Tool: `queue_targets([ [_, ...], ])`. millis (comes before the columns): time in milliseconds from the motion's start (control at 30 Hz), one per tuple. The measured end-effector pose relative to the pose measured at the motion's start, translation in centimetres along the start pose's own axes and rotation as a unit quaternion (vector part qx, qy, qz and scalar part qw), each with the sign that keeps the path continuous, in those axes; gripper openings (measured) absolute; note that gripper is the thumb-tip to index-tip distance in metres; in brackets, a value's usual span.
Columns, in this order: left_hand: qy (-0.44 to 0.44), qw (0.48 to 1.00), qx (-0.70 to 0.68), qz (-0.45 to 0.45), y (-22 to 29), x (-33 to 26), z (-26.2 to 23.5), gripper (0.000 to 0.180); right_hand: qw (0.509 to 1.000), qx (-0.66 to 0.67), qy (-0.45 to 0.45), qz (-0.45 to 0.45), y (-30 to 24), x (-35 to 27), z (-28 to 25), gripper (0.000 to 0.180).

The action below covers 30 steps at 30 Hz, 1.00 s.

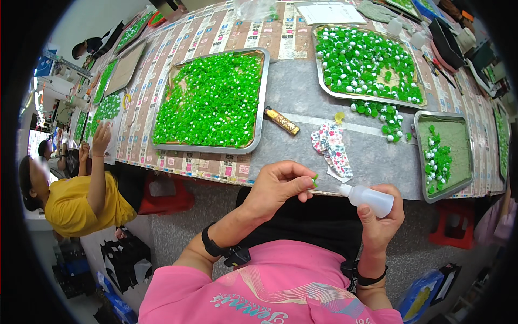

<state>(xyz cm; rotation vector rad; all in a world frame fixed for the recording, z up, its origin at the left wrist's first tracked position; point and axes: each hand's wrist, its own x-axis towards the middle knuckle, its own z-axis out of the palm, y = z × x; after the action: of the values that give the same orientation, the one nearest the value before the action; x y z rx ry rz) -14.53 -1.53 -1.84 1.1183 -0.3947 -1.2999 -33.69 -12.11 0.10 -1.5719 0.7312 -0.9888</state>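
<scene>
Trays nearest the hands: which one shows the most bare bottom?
The small tray right of the right hand: its green pieces lie mainly in its left part, while the large left tray and large upper tray are mostly covered.

Table (294, 32): patterned printed cover, grey mat (291, 81) in middle. Big metal tray (202, 149) of green bits on left. Second big tray (372, 99) far right of centre, loose green-and-white pieces (393, 123) spilled on mat just below. Smaller tray (457, 140) at near right edge. Gold-black stick (282, 120) and floral cloth (334, 146) on mat. White sheet (329, 13) at far side. Far-left items warped, probably more trays.
</scene>
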Motion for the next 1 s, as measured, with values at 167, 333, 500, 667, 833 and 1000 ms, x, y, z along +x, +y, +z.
queue_targets([
  [167, 0.012, 1.000, 0.002, 0.001, 0.0, 0.0, 0.2, 0.011, 0.999, -0.039, 0.023, 0.004, 0.7, 1.4, 0.3, 0.032],
  [333, 0.022, 1.000, 0.006, 0.009, -0.1, -0.3, 0.0, 0.012, 0.994, -0.099, 0.012, -0.031, 2.7, 4.2, 0.6, 0.030],
  [500, 0.016, 0.999, -0.015, 0.027, -0.5, -0.2, -0.1, 0.013, 0.997, -0.031, -0.007, 0.072, 2.8, 5.8, 2.0, 0.030],
  [667, 0.004, 0.999, -0.033, 0.020, -0.5, 0.0, -0.2, 0.013, 0.999, 0.008, -0.007, 0.038, 3.7, 5.8, 1.5, 0.028],
  [833, 0.013, 0.999, -0.025, 0.019, -0.5, -0.3, -0.3, 0.011, 0.978, -0.203, 0.000, -0.055, 2.5, 6.8, -1.6, 0.030],
  [1000, -0.003, 0.998, -0.050, 0.030, -0.6, -0.2, -0.3, 0.013, 0.891, -0.420, 0.098, -0.142, 4.2, 9.3, -3.5, 0.023],
])
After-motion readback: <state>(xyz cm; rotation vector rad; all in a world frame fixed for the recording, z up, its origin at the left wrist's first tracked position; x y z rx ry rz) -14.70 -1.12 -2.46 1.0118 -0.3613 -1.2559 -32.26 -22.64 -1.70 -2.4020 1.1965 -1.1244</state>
